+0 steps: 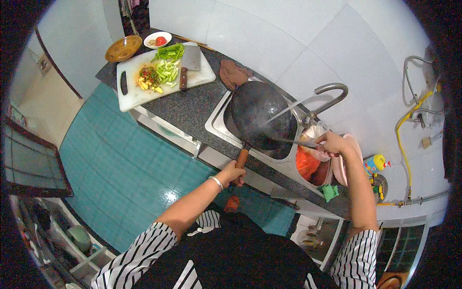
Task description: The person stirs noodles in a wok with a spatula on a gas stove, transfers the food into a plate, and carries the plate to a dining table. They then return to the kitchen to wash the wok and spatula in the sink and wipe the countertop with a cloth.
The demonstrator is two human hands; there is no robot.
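Observation:
My left hand (232, 174) grips the wooden handle (242, 158) of a dark wok (252, 108). The wok is tilted over the left basin of a steel sink (216, 124). A stream of water (288, 108) runs from the curved metal faucet (334, 90) onto it. In my right hand (334, 144) is a metal-handled utensil (306, 143). Its thin end reaches to the wok; I cannot tell whether it is a spatula or a ladle. Under the right hand, the second basin holds a red plastic bag (306, 162) and a clear plastic bag (319, 133).
A white cutting board (133, 103) carries chopped greens (168, 70), chopped seasonings (148, 76) and a cleaver (191, 59). Beyond are a brown bowl (123, 48) and a white dish (146, 40). A brown cloth (232, 74) borders the sink; a green cloth (330, 192) hangs at its right.

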